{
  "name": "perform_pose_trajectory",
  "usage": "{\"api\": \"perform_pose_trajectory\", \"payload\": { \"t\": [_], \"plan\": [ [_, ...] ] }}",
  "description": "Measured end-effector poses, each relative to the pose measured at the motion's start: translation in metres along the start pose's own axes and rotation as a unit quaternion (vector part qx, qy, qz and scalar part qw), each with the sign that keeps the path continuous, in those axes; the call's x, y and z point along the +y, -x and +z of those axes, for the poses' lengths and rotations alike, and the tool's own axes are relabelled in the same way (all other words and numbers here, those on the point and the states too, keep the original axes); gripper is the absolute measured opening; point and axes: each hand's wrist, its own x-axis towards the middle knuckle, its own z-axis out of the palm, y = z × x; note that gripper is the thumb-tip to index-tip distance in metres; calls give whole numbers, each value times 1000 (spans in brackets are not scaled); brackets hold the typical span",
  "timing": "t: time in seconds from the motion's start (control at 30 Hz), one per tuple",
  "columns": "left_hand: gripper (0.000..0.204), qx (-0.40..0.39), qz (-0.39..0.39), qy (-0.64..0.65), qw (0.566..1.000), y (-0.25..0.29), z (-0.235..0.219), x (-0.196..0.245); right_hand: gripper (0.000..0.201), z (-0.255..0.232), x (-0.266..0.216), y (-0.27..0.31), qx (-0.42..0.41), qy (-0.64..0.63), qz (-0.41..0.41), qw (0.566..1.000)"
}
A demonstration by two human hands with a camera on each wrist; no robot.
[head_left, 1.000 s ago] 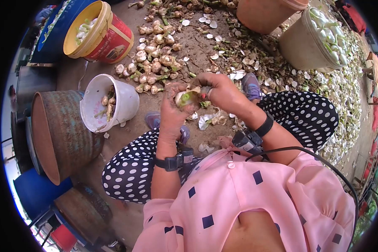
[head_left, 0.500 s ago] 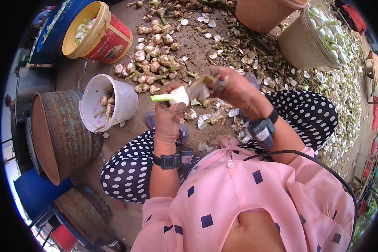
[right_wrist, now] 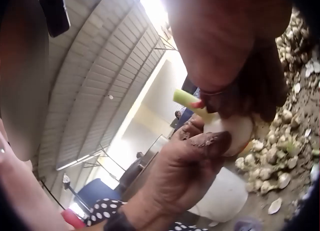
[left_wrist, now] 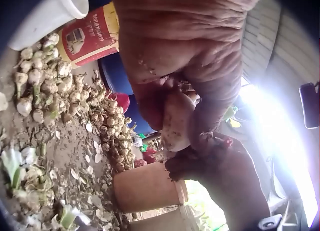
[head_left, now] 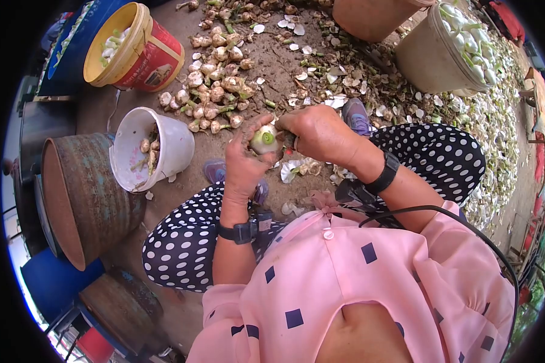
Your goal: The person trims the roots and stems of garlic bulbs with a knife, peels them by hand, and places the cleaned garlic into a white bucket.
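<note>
A peeled-looking white garlic bulb (head_left: pixel 265 140) with a green stem end facing up sits in the curled fingers of the left hand (head_left: pixel 243 158). Against the bulb's right side, the right hand (head_left: pixel 321 134) has its fingers bent and pinching at it. From the right wrist view, the bulb (right_wrist: pixel 235 133) lies between the left thumb and the right fingers, and its green stem (right_wrist: pixel 185 98) points up and left. A small red item (right_wrist: pixel 198 104) shows by the right fingers; what it is cannot be told. In the left wrist view the hands partly cover the bulb (left_wrist: pixel 177 122).
Unpeeled garlic (head_left: pixel 215 91) lies heaped on the ground ahead. A white bucket (head_left: pixel 178 145) with a few bulbs and a yellow bucket (head_left: pixel 136 36) stand left. At right are a pale bucket of white garlic (head_left: pixel 427 57), an orange-brown bucket (head_left: pixel 369 18) and scattered skins (head_left: pixel 496 151).
The right hand has come back against the bulb, and the brown skin it held half a second ago is no longer seen in it. The bulb has turned, its stem swinging from leftward to upward.
</note>
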Motion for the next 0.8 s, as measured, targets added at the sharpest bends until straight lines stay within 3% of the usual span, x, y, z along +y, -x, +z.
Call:
{"api": "perform_pose_trajectory", "payload": {
  "t": [0.17, 0.23, 0.3, 0.33, 0.4, 0.5, 0.53, 0.57, 0.6, 0.63, 0.67, 0.7, 0.73, 0.8],
  "plan": [
    [54, -8, -1, 111, 994, 1, 3, -3, 25, 6, -7, 2, 1, 54, -10, 998],
    [54, -13, 14, 145, 989, 2, 7, -4, 31, 13, -4, 4, 49, 50, -2, 998],
    [50, -4, -7, 261, 965, 2, 9, -4, 30, 16, 6, 3, 76, 12, 23, 997],
    [50, -4, -7, 261, 965, 2, 9, -3, 30, 15, 11, 1, 101, -25, 46, 994],
    [47, 68, -57, 237, 967, -1, 7, 0, 30, 10, 15, -1, 84, -69, 54, 993],
    [42, 106, -89, 218, 966, -1, 6, -4, 25, 19, 27, -1, 98, -86, 13, 991],
    [39, 111, -94, 210, 967, 0, 3, -7, 23, 21, 34, -1, 31, -267, 87, 959],
    [39, 112, -96, 208, 967, 1, -3, -11, 21, 22, 38, 0, -38, -438, 156, 885],
    [33, 92, -94, 287, 949, 2, -12, -15, 21, 23, 37, 3, -39, -439, 155, 884],
    [29, 71, -91, 364, 924, 2, -16, -17, 24, 22, 33, 7, -21, -595, 171, 785],
    [29, 72, -91, 363, 925, 1, -16, -18, 26, 22, 31, 9, -3, -730, 180, 659],
    [26, 48, -76, 457, 885, 0, -15, -18, 41, 30, 42, 7, -39, -753, 156, 638],
    [23, 23, -61, 546, 835, -1, -14, -18, 41, 26, 37, 6, -39, -755, 154, 636],
    [23, 21, -35, 570, 821, -3, -12, -21, 50, 1, 15, 2, 19, -817, 163, 553]
  ]
}}
